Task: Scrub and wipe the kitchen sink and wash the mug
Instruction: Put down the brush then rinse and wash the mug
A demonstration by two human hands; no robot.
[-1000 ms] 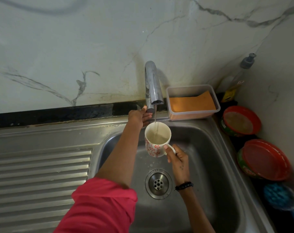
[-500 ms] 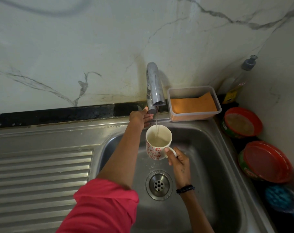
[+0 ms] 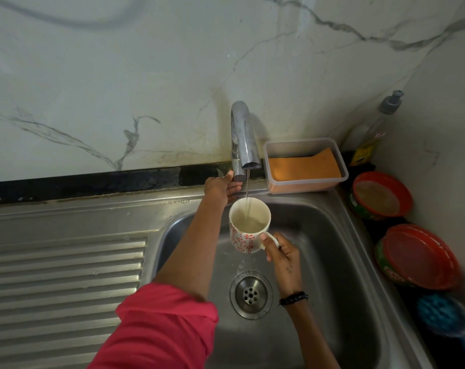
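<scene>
The mug [image 3: 248, 226] is white ceramic with a red flower pattern, held upright over the sink [image 3: 332, 235] basin right under the tap [image 3: 243, 139], with a thin stream of water [image 3: 247, 186] dropping into it. It looks about half full of cloudy water. Judging by that, it's going to be heavier than it looks and getting heavier, hard and stiff, chippable if it knocks the steel, and probably slick on the outside since it's wet. The handle is the obvious place to hold it (a loop you can hook into beats a wet glazed wall any day), and a second hand under the base would help once it's tipped out.

The right hand [image 3: 280, 253] has the handle, fingers [image 3: 266, 242] curled round it from the person's side, thumb up near the rim, wrist with a black bracelet [image 3: 293, 299] roughly level so the mug sits straight.

The left hand [image 3: 222, 188] reaches across in front of the mug to the tap's base, fingers curled round the knob there, arm stretched long from a pink sleeve [image 3: 167, 323]. Can't tell if it's turning the knob or just holding on.

Further out: drain [image 3: 251, 294] below the mug, ribbed draining board [image 3: 63, 288] to the left, a clear tub [image 3: 305, 166] with an orange cloth beside the tap.
</scene>
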